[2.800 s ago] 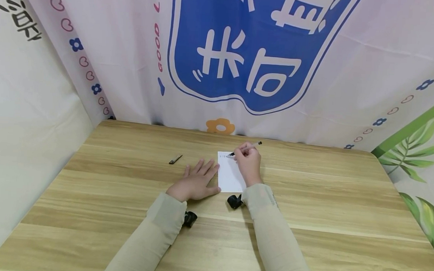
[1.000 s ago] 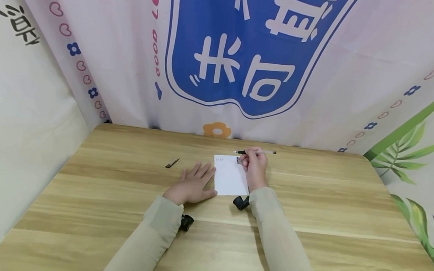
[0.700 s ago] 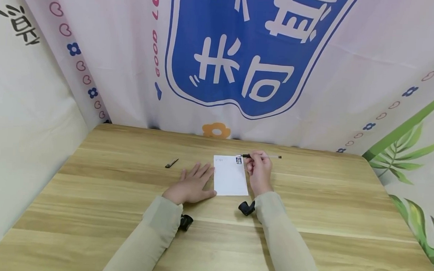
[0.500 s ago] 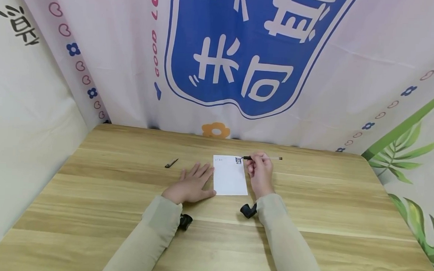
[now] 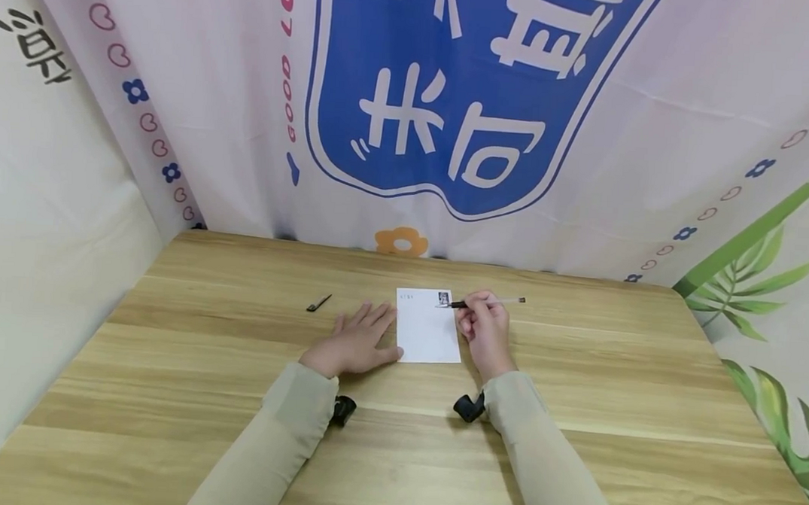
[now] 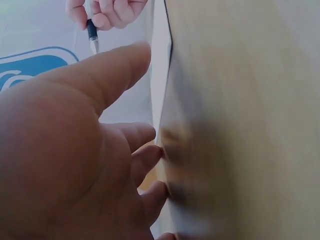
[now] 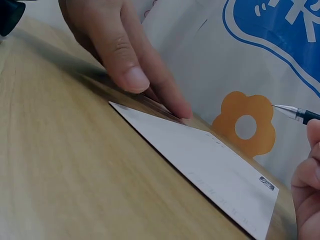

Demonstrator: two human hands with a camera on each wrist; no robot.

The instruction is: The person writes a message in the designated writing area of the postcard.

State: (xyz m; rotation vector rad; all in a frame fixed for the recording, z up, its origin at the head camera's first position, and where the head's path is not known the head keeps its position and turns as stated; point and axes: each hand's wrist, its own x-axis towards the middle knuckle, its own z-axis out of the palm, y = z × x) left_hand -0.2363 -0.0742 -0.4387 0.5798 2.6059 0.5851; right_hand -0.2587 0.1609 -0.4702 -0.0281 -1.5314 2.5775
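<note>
A white postcard lies on the table, with a small dark printed stamp in its top right corner and tiny marks at top left. My left hand rests beside it, fingers spread, fingertips and thumb at the card's left edge. My right hand pinches a clear gel pen with a black grip. In the right wrist view the pen's tip is raised clear of the card. The head view has it over the card just below the stamp. The pen's black-clipped cap lies left of the left hand.
The wood-grain table reaches back to a white curtain with a blue printed panel. Black wrist cameras sit at both cuffs. Side curtains hang at left and right.
The right hand has moved the pen from the marks at the card's top left toward the right, then slightly nearer, baring the stamp. The left hand stays at the card's edge.
</note>
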